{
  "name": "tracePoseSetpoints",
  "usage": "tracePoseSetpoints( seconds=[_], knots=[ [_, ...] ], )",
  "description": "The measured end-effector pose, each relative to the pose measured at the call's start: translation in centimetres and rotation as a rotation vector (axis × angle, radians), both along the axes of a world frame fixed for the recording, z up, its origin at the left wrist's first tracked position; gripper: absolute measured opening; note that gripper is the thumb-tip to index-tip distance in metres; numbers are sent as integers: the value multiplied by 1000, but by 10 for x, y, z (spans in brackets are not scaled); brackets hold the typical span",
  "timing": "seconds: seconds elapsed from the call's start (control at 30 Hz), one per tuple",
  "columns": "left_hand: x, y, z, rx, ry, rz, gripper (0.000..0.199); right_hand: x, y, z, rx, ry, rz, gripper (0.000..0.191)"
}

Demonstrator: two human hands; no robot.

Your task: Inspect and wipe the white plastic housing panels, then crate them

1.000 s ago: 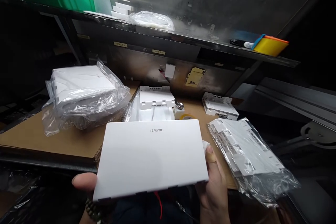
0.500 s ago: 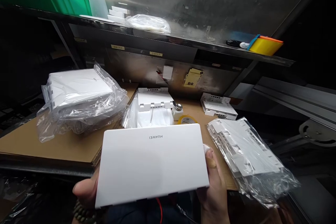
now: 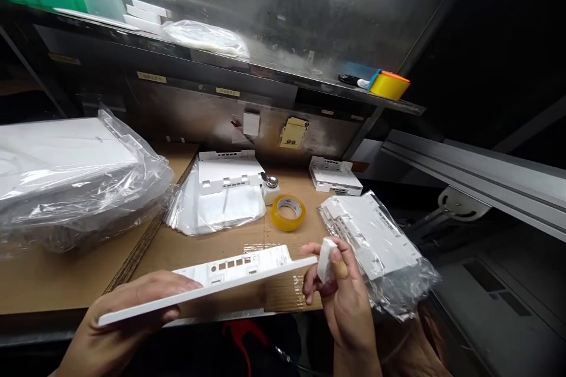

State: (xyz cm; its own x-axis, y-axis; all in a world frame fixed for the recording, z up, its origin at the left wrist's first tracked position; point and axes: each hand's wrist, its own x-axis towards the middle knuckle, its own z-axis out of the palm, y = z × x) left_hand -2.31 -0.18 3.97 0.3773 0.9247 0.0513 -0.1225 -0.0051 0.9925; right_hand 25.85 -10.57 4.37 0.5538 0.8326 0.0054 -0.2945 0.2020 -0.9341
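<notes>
- The left hand [image 3: 137,300] has a tight hold on one end of the white panel [image 3: 239,283], above the brown table top [image 3: 287,291].
- The right hand [image 3: 342,300] pinches a small white block [image 3: 326,259] near the panel's other end. I can't tell if the block touches it.
- The two hands are apart.
- This panel looks only part done to me: it has no bag on it.
- The left pile [image 3: 66,147] and the right pile [image 3: 375,241] sit in clear bags, so those look further along.
- A middle white piece [image 3: 230,174] and a back white piece [image 3: 336,179] look bare, so maybe they are left to do.
</notes>
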Motion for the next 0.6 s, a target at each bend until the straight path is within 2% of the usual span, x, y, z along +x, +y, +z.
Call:
tracePoseSetpoints(
  seconds=[0.07,0.13,0.33,0.43,0.53,0.6],
  knots=[
    [6,1,10,120,126,18,17,-6,0,2,-9,41,23,33],
    [11,1,17,157,148,9,18,-10,1,1,-29,82,42,36],
    [16,-3,14,41,-88,102,15,-4,0,-11,-104,120,35,51],
    [18,-6,10,44,-134,95,15,-1,1,-16,-146,131,28,55],
    [25,-8,8,32,-237,133,23,-8,1,-12,-144,94,-107,47],
    [32,-7,6,32,-385,222,41,-16,0,-4,-108,41,-224,41]
  ],
)
